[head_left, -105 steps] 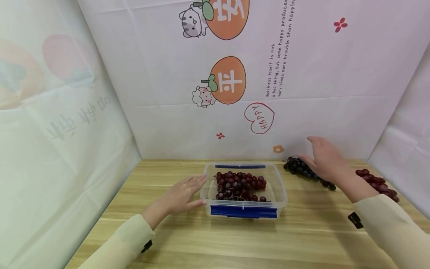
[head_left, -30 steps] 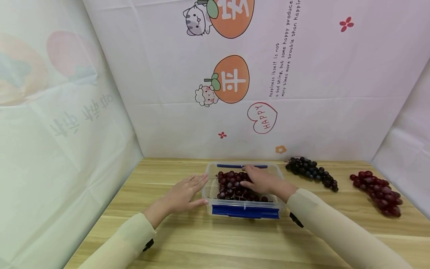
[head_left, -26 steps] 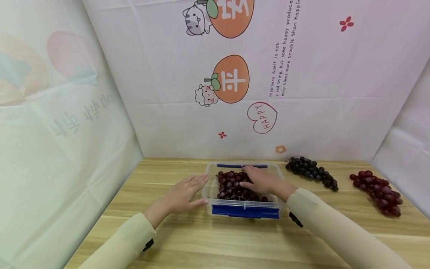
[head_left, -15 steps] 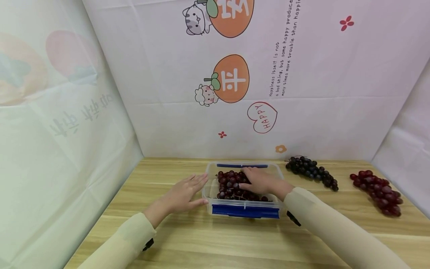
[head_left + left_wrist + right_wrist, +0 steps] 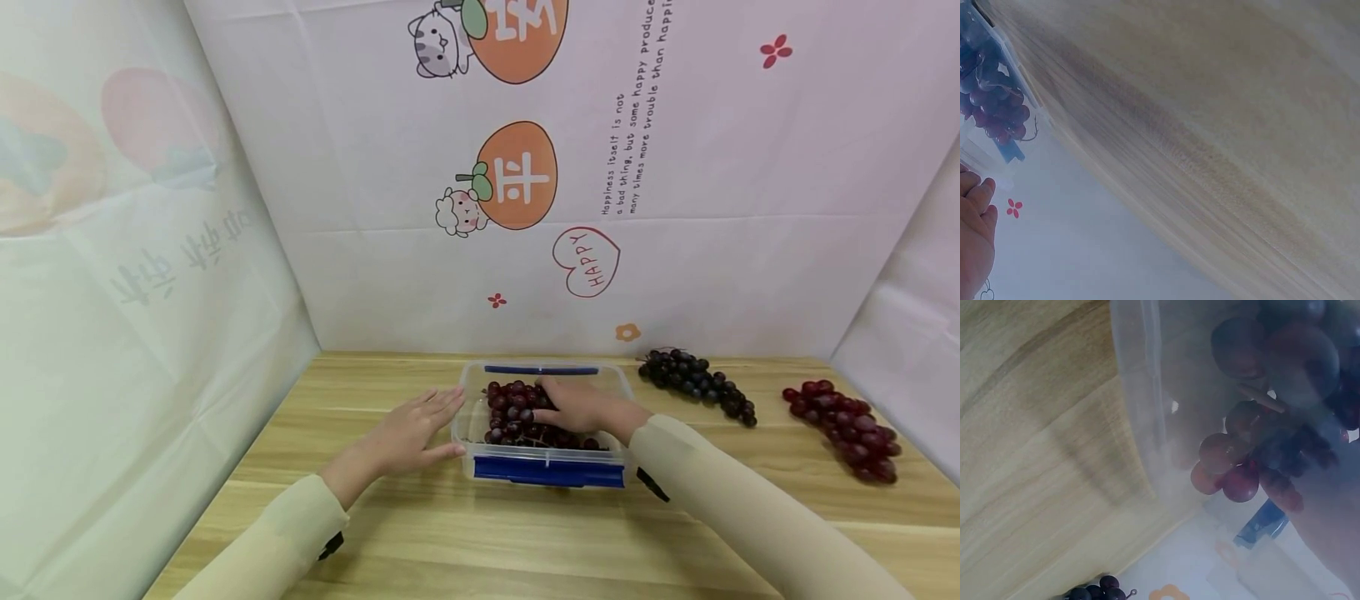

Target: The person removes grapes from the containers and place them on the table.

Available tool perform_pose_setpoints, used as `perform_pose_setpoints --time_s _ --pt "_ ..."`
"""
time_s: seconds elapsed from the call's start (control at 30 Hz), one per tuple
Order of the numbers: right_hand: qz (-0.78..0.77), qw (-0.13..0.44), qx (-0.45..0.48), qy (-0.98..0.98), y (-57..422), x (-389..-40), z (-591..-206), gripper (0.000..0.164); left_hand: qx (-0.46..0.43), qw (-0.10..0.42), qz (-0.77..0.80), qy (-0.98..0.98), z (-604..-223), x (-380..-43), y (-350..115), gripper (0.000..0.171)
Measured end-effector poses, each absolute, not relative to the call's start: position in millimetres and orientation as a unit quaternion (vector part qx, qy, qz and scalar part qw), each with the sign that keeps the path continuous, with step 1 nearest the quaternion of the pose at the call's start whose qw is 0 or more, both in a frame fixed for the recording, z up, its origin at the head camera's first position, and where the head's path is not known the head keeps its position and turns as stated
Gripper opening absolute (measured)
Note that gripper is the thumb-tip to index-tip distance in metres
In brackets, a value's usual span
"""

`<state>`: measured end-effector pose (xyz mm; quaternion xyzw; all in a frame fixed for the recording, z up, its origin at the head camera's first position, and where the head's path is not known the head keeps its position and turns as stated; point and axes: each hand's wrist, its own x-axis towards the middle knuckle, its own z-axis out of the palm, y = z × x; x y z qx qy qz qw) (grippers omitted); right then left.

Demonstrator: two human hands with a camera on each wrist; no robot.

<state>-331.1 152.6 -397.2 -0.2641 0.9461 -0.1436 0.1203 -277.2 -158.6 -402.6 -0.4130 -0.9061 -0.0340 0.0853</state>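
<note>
A clear plastic box (image 5: 547, 472) with blue clips stands on the table, holding a bunch of dark red grapes (image 5: 513, 412). My right hand (image 5: 585, 408) reaches over its right side and grips the bunch between thumb and fingers; the undersides of the fingers are hidden. Through the cloudy wall in the right wrist view, the grapes (image 5: 1239, 482) lie against that hand (image 5: 1322, 512). My left hand (image 5: 412, 433) has extended fingers touching the box's left side. Part of the left hand (image 5: 975, 244) shows at the edge of the left wrist view.
To the right of the box lies a bunch of black grapes (image 5: 693, 382), near the back wall. Farther right is another bunch of red grapes (image 5: 843, 429). A printed white cloth (image 5: 397, 292) rises behind the wooden table (image 5: 420, 533), with more cloth at both sides.
From above the black grapes, my right hand has come left into the box and onto the red grapes. Over the last second it sinks slightly. The left hand keeps its place.
</note>
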Motion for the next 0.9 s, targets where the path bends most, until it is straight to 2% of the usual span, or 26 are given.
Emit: perform_pose_setpoints --time_s 0.37,0.6,0.9 --pt "-0.161 0.12 -0.279 0.939 153.2 -330.8 -400.1 0.057 -0.412 0.083 -0.031 -0.907 -403.0 -277.3 -158.3 0.082" --pt "-0.188 0.14 -0.27 0.934 153.1 -330.0 -402.2 0.062 -0.415 0.09 -0.038 -0.905 -401.4 -275.9 -157.2 0.081" --pt "-0.19 0.136 -0.271 0.934 151.4 -328.4 -401.2 0.061 -0.41 0.086 -0.041 -0.907 -402.5 -275.5 -157.5 0.081"
